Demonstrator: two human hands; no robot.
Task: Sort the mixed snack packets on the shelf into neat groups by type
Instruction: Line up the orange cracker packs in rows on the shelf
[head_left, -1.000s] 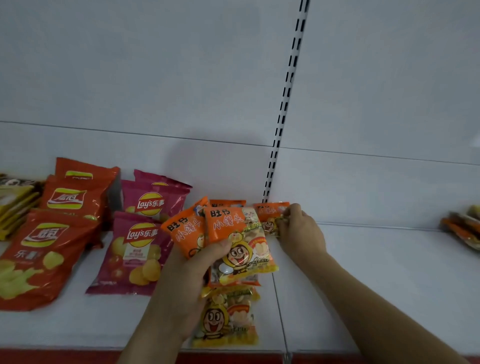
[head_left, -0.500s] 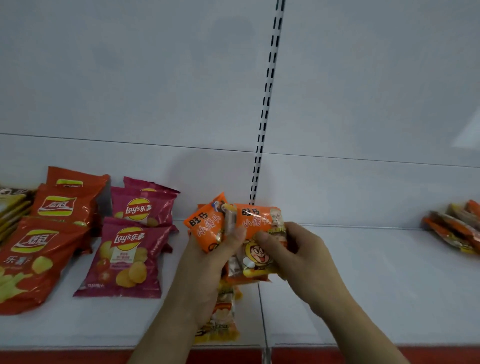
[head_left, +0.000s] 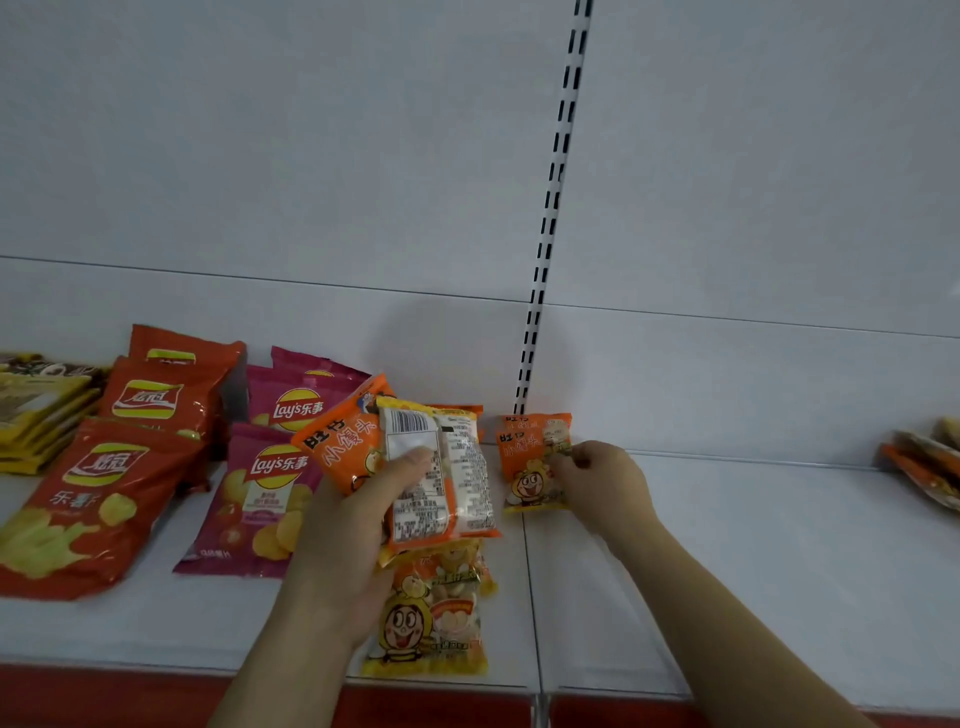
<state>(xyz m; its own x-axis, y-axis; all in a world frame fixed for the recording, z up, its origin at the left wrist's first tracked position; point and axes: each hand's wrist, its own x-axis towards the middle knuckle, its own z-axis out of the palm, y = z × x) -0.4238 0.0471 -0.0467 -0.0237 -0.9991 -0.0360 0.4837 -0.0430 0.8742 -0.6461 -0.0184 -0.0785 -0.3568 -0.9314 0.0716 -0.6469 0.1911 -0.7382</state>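
A: What does your left hand (head_left: 358, 525) hold?

B: It grips a fan of small orange biscuit packets (head_left: 415, 467) above the white shelf (head_left: 727, 571), thumb pressed on the front one. That front packet shows its back, with barcode and printed text; the one behind it, to the left, shows its orange face.

A: And your right hand (head_left: 602, 478)?

B: Its fingers (head_left: 569, 457) pinch the right edge of a single orange packet (head_left: 530, 467), which stands just right of the held fan, near the foot of the slotted upright (head_left: 550, 208) at the far wall. A second like packet shows just behind it.

A: What lies under the left hand?

B: One yellow-and-orange packet with a cartoon face (head_left: 431, 618) lies flat near the shelf's front edge, partly covered by the held fan.

A: What lies to the left?

B: Two magenta Lay's crisp bags (head_left: 260, 499) lie one behind the other, just beside the held packets. Left of them lie the red-orange crisp bags (head_left: 88, 499) in a row running far to near. At the far left edge sits a stack of yellow packets (head_left: 36, 415).

A: And to the right?

B: A small heap of orange and dark packets (head_left: 924, 467), cut by the frame, well apart from your hands.
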